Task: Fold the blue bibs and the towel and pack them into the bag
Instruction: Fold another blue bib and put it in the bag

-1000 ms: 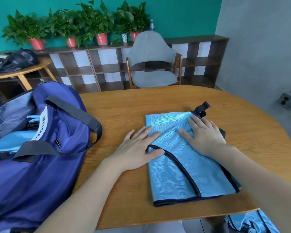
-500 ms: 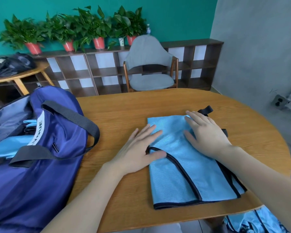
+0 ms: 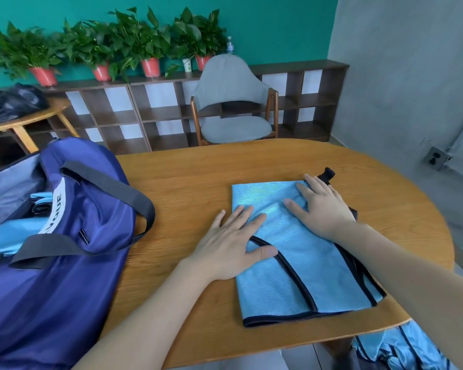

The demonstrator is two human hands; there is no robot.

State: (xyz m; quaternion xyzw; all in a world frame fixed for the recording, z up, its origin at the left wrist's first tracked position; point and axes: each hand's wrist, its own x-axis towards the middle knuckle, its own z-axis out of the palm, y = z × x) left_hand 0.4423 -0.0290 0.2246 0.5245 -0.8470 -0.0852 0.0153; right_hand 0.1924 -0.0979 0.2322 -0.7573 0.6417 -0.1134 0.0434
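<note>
Both the left hand (image 3: 230, 247) and the right hand (image 3: 324, 206) press flat, fingers straight, on the folded bib (image 3: 300, 263). Its near edge lies close to the table (image 3: 198, 188) rim; a careless lift may let it unfold or slip off.

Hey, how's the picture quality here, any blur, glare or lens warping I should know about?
Head view: wide-angle bending curves the shelf and the table edge; the plants look slightly smeared, while the bib and both hands, left hand and right hand, are sharp; soft even light, a faint sheen on the bib's far part, no harsh glare.
</note>
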